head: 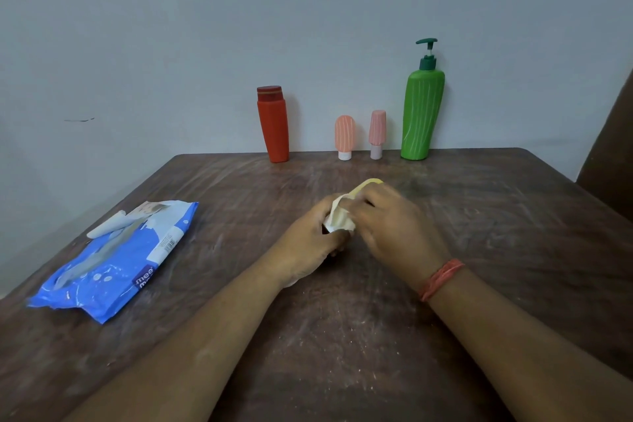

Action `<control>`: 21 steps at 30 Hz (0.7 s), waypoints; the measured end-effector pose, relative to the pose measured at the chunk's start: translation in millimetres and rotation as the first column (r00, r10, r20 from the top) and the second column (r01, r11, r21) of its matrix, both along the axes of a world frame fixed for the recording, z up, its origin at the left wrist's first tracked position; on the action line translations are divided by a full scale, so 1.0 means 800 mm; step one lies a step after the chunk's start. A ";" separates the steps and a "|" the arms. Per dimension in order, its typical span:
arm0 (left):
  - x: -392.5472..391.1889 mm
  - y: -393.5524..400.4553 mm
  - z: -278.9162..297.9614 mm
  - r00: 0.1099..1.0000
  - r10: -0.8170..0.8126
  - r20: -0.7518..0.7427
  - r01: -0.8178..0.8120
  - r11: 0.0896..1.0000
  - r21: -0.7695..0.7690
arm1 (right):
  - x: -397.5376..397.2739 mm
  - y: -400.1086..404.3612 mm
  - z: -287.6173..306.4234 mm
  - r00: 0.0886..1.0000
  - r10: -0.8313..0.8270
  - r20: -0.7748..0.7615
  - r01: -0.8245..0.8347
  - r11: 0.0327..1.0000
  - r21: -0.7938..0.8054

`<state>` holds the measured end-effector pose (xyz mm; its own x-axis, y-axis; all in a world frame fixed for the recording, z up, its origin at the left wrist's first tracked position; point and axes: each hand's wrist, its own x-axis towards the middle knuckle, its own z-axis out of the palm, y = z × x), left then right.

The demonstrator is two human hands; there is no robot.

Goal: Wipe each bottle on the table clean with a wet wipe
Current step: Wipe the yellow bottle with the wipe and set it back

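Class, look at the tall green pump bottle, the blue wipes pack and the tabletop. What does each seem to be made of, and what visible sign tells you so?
Green pump bottle: likely moulded plastic, smooth and opaque, with pale moulded or printed stripes.
Wipes pack: thin glossy plastic film; it crinkles and catches light.
Table: probably dark wood or wood laminate, matt, with grain-like streaks and pale dusty smears.

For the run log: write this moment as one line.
step: wiping yellow bottle | left hand: holds wipe | right hand: grips bottle | waiting at wall: red bottle, green pump bottle
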<state>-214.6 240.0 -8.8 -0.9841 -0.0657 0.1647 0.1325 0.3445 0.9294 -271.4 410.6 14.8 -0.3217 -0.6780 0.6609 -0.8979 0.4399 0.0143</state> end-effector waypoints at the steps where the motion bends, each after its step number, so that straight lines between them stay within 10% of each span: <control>1: 0.000 0.000 0.000 1.000 0.011 0.001 -0.011 1.000 -0.028 | -0.006 0.003 0.003 0.999 -0.045 0.009 0.045 0.999 -0.021; 13: 0.001 0.011 0.004 0.995 0.088 -0.056 -0.102 0.932 -0.347 | -0.023 0.013 0.006 0.964 -0.214 0.160 0.231 0.968 -0.095; 17: 0.000 0.011 0.006 0.993 0.085 -0.081 -0.106 0.944 -0.313 | -0.004 -0.008 -0.004 0.986 -0.009 0.167 0.006 1.000 0.019; 21: 0.000 0.011 0.005 0.995 0.090 -0.046 -0.101 0.925 -0.366 | -0.028 0.006 0.004 0.959 -0.201 0.198 0.217 0.974 -0.065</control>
<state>-214.5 248.7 -4.8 -0.9709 -0.0887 0.2225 0.1062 0.6733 0.7317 -293.5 415.8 17.8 -0.5749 -0.5265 0.6263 -0.7686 0.6101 -0.1927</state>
